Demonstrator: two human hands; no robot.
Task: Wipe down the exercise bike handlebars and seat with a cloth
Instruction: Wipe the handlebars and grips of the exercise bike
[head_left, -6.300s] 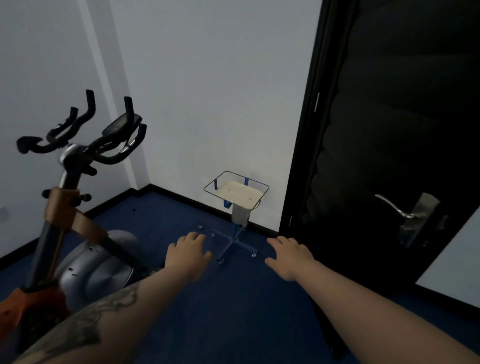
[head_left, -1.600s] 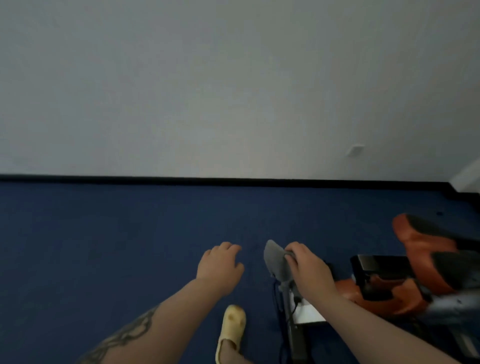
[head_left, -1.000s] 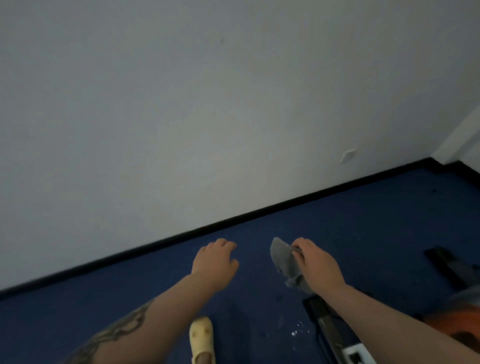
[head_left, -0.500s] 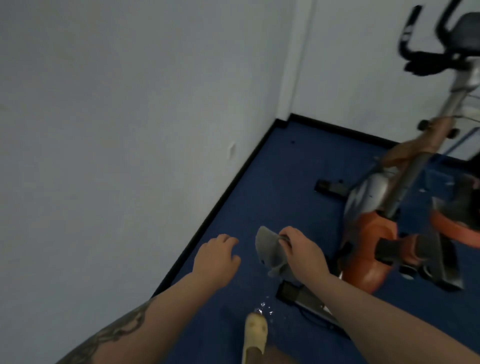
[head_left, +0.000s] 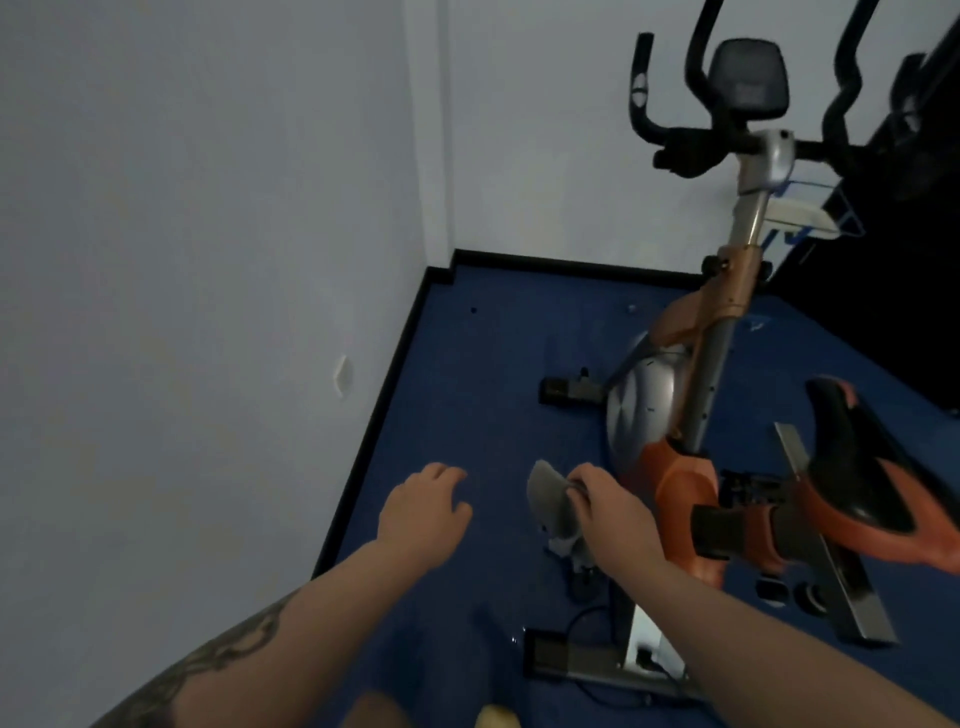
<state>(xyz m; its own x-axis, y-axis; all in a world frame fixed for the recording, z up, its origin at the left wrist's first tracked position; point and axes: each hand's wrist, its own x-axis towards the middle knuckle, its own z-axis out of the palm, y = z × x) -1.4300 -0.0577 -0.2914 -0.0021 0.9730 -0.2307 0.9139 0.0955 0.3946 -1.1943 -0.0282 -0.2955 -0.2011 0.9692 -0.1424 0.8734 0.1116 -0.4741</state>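
Cloth in hand, facing the exercise bike

The right hand (head_left: 610, 512) pinches the grey cloth (head_left: 550, 506) bunched for wiping; the left hand (head_left: 423, 512) hangs released. Handlebars (head_left: 675, 150) and seat (head_left: 878, 488) lie ahead, untouched.

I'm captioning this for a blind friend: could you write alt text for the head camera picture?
A person's right hand holds a grey cloth low beside an orange and silver exercise bike on blue carpet, while the left hand hangs open and empty. The black handlebars rise at upper right; the black and orange seat is at right.
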